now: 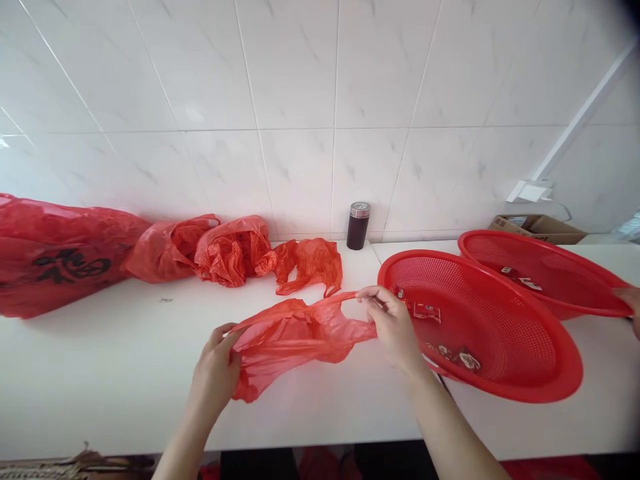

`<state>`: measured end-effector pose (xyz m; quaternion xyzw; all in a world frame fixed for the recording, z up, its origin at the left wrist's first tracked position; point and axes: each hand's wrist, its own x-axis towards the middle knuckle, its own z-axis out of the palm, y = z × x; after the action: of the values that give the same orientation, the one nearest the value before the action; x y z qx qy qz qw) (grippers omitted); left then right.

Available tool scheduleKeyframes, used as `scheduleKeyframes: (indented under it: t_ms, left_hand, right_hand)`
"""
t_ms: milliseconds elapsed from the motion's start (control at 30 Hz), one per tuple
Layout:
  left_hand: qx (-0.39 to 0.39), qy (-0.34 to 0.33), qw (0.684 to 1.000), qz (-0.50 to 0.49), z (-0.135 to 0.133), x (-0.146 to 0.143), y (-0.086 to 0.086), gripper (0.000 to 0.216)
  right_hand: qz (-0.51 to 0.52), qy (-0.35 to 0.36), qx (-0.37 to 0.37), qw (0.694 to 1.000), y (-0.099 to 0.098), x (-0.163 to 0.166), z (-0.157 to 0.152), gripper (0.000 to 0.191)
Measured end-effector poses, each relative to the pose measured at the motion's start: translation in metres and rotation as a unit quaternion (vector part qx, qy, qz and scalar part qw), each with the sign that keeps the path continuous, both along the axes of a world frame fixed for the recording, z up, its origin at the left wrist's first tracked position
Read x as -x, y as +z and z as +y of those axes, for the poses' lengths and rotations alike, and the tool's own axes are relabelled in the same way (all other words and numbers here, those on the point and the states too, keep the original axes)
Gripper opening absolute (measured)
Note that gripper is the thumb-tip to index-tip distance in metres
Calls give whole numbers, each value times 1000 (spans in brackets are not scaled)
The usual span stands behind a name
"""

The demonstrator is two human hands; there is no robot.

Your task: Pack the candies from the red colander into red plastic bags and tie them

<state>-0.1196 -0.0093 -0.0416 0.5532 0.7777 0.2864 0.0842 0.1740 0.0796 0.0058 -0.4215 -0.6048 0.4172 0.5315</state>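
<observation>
I could pass leftward over the near tabletop (125, 387), but the nearer red basket (537, 337) blocks beyond my right hand (394, 327) and crumpled bags (235, 247) line the wall (300, 180).

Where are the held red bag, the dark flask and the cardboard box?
Held red bag (305, 335), head view: crumpled middle.
Dark flask (357, 232), head view: body below its silver cap.
Cardboard box (560, 236), head view: front wall.

Roughly five red bags (300, 333), two baskets (500, 320), one flask (357, 230), one box (560, 237)
</observation>
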Motion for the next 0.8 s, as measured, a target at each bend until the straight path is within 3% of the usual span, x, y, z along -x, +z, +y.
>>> scheduleKeyframes:
  t_ms: [67, 133, 200, 233, 333, 400, 433, 467, 567, 633, 667, 733, 767, 800]
  left_hand:
    - [-6, -63, 995, -80, -2, -9, 12, 53]
    - [3, -111, 979, -173, -2, -21, 25, 56]
    - [23, -150, 952, -266, -3, -33, 37, 56]
    - [34, -166, 934, -315, -3, -38, 41, 55]
    - [78, -181, 868, -455, -4, -41, 47, 49]
    - [106, -169, 847, -493, -5, -36, 43, 47]
    - [116, -165, 852, -483, -4, -31, 38, 47]
    - [124, -165, 865, -458, -3, -27, 33, 46]
    - [136, -176, 889, -401, 3, -19, 17, 46]
    - [140, -174, 880, -420, 7, -21, 10, 50]
    - [142, -167, 873, -436, 8, -23, 9, 53]
    - [140, -148, 862, -464, 10, -31, 10, 59]
    - [137, -139, 858, -475, 10, -36, 11, 60]
    - [132, -130, 855, -485, 9, -40, 13, 61]
  right_hand:
    - [-129, -71, -128, 981, 15, 2, -10, 17]
    - [-219, -65, -246, 942, 28, 12, -25, 22]
    - [-312, 63, -316, 894, 35, 24, -38, 27]
    - [-374, 145, -327, 856, 36, 29, -41, 28]
    - [-601, 288, -259, 699, 30, 28, -39, 28]
    - [-695, 317, -139, 630, 26, 12, -33, 38]
    - [-700, 329, -81, 628, 26, 0, -31, 44]
    - [-678, 340, -35, 650, 28, -12, -30, 49]
    - [-482, 408, 17, 775, 41, -45, -30, 46]
    - [-311, 461, 38, 831, 53, -63, -19, 38]
    - [-246, 454, 41, 855, 57, -72, -8, 37]
    - [-227, 348, 26, 909, 59, -93, 26, 42]
    - [-289, 268, 12, 919, 55, -105, 46, 47]
    - [-384, 205, 11, 900, 48, -116, 66, 55]
